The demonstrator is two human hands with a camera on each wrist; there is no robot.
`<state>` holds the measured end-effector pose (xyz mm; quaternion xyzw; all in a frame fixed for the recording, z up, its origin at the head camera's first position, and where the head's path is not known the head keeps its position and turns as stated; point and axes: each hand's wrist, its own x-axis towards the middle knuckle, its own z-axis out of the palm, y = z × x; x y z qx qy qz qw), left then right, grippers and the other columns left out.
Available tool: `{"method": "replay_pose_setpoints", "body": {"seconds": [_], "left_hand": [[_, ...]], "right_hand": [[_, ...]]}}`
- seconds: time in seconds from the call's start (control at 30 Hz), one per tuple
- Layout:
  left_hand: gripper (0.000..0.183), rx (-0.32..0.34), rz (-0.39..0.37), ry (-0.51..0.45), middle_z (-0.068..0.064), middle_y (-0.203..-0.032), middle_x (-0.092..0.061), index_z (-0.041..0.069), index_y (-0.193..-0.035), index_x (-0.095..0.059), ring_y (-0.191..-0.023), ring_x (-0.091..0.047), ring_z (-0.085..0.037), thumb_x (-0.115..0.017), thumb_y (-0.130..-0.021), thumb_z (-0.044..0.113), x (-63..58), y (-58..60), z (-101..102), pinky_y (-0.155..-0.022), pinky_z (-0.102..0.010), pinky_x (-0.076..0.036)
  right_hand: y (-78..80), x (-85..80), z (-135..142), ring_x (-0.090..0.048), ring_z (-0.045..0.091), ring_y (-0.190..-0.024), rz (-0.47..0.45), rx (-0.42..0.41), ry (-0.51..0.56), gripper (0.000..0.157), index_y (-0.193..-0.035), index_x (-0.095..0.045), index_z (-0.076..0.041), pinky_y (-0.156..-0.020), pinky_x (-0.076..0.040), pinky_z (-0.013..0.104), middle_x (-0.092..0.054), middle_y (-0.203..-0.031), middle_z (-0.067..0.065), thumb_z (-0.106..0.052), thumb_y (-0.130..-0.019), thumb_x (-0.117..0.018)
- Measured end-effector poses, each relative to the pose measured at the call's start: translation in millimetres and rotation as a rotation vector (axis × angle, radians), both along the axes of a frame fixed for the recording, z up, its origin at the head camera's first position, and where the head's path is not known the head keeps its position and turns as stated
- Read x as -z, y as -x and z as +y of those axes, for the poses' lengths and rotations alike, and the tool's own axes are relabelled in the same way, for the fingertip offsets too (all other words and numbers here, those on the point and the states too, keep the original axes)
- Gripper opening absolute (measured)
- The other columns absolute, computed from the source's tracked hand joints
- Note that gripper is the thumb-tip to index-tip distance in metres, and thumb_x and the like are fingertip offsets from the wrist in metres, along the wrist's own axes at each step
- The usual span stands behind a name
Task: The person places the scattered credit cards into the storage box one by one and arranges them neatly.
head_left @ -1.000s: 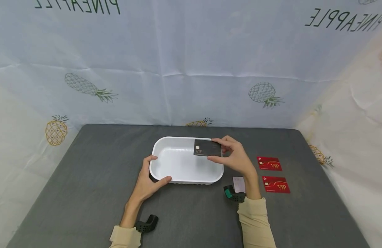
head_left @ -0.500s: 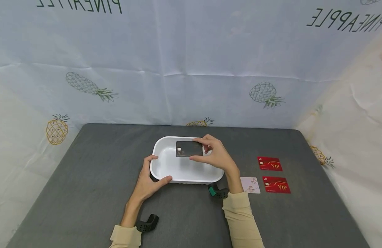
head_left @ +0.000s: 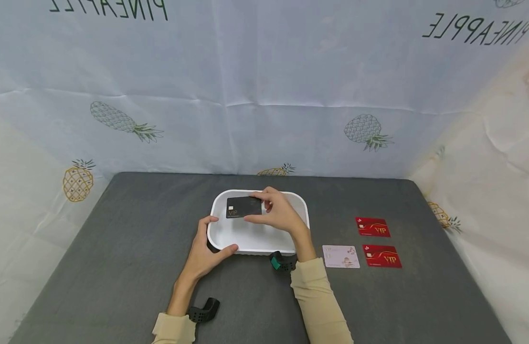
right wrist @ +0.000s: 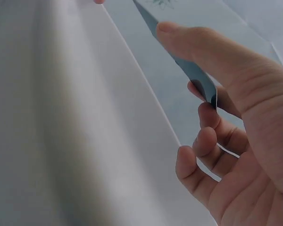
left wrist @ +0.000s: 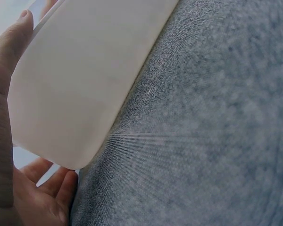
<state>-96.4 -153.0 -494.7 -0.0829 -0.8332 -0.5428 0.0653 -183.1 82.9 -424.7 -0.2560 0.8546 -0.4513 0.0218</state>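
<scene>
My right hand [head_left: 278, 213] pinches a black VIP card [head_left: 244, 207] by its right end, thumb at the lower edge and a finger at the upper one. The card is over the left part of a white tray [head_left: 273, 242]. In the right wrist view the card [right wrist: 191, 70] shows nearly edge-on between thumb and fingers, above the tray's inside. My left hand [head_left: 204, 248] grips the tray's left end, thumb on the front rim. The left wrist view shows the tray's outer wall [left wrist: 75, 84] between that thumb and the fingers, low against the grey cloth.
Right of the tray lie a pink patterned card [head_left: 341, 256] and two red VIP cards, a rear one [head_left: 373, 227] and a front one [head_left: 382, 256]. The grey tabletop [head_left: 131, 267] ends at a pineapple-print curtain [head_left: 247, 138].
My right hand has carried the black card leftward from the tray's right end to its left part, uncovering the pink card. My left hand has stayed on the tray.
</scene>
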Motion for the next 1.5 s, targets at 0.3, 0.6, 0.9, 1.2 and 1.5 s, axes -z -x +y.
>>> {"method": "replay_pose_setpoints", "body": {"seconds": [0.3,0.6,0.9,1.2,1.5], "left_hand": [[0.082,0.014,0.014,0.004,-0.020,-0.142,-0.050,0.009,-0.142,-0.035,-0.118,-0.060,-0.032,-0.086,-0.079,0.022,0.4,0.0,1,-0.096,-0.048,-0.048],[0.082,0.002,-0.001,0.003,-0.019,-0.142,-0.050,0.009,-0.142,-0.035,-0.119,-0.059,-0.031,-0.086,-0.079,0.022,2.2,0.5,-1,-0.096,-0.043,-0.047],[0.083,0.005,0.000,-0.008,-0.021,-0.145,-0.047,0.006,-0.143,-0.035,-0.124,-0.055,-0.034,-0.086,-0.079,0.021,0.6,0.0,-1,-0.099,-0.047,-0.045],[0.084,-0.005,0.002,-0.001,-0.022,-0.147,-0.045,0.006,-0.143,-0.035,-0.126,-0.054,-0.035,-0.086,-0.078,0.021,-1.0,-0.7,-1,-0.100,-0.049,-0.044],[0.084,0.003,0.003,0.001,-0.022,-0.148,-0.045,0.007,-0.142,-0.034,-0.128,-0.053,-0.035,-0.086,-0.078,0.021,0.3,0.0,-1,-0.100,-0.049,-0.044]], "right_hand": [[5.0,14.9,-15,-0.046,0.016,-0.074,-0.023,0.013,-0.078,0.058,-0.127,-0.073,-0.008,-0.067,-0.038,0.021,-0.064,-0.092,0.007,-0.026,-0.075,-0.092],[9.3,18.5,-28,-0.056,0.019,-0.090,-0.049,0.040,-0.182,0.061,-0.127,-0.072,-0.005,-0.080,-0.046,0.028,-0.071,-0.109,0.012,-0.027,-0.074,-0.092],[10.4,21.6,-34,-0.047,0.013,-0.078,-0.071,0.061,-0.261,0.057,-0.122,-0.074,-0.005,-0.069,-0.039,0.022,-0.063,-0.087,0.008,-0.025,-0.072,-0.094],[8.0,21.9,-33,-0.045,0.012,-0.070,-0.052,0.034,-0.297,0.060,-0.125,-0.071,0.000,-0.063,-0.038,0.023,-0.055,-0.075,0.004,-0.025,-0.074,-0.091],[5.7,23.0,-34,-0.045,0.012,-0.069,-0.110,0.055,-0.311,0.061,-0.128,-0.070,-0.001,-0.064,-0.038,0.024,-0.056,-0.078,0.005,-0.024,-0.076,-0.091]]}}
